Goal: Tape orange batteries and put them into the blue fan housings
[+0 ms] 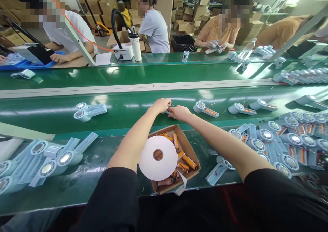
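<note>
Right grip [181,113] pinches a blue casing [168,112] at its fingertips, beside left grip [161,105], whose hold's unclear.

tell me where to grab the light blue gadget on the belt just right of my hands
Probably best by its round head, the right hand coming from above and left: the head is chunky and lies on that side, while the handle points right, open, with thin wires sticking out.

Dark green bench [97,156]: cardboard box [185,136] midway, pale-blue housings [68,157] clustered left and right. Green belt [128,117] beyond: spaced-out housings [200,106].
</note>
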{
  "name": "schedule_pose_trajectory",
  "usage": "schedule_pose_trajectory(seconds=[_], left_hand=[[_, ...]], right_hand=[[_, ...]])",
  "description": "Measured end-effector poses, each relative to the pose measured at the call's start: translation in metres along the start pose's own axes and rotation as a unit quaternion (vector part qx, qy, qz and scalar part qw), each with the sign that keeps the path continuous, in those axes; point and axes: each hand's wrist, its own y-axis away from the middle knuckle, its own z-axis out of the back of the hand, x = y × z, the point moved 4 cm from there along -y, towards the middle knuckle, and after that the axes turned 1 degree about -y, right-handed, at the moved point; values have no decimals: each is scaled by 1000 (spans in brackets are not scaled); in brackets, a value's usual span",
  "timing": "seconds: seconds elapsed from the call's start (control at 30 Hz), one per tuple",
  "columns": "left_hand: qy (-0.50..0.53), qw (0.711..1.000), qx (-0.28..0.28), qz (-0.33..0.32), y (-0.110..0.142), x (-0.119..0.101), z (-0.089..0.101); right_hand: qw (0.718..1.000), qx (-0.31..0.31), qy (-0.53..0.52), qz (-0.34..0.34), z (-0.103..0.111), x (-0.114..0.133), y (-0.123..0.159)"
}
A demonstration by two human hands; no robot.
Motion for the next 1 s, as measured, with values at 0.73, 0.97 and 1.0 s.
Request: schedule_pose_trajectory(seconds=[0.73, 0.97, 1.0], left_hand=[[3, 1000, 4, 15, -14, -17, 0], [2, 1000, -1, 17, -13, -24, -2], [4, 1000, -2, 17, -13, -24, -3]], right_hand=[[965, -189, -180, -16, -8, -30, 11], [976, -155, -150, 9, 4, -38, 8], [980, -139, -143, 14, 4, -40, 8]])
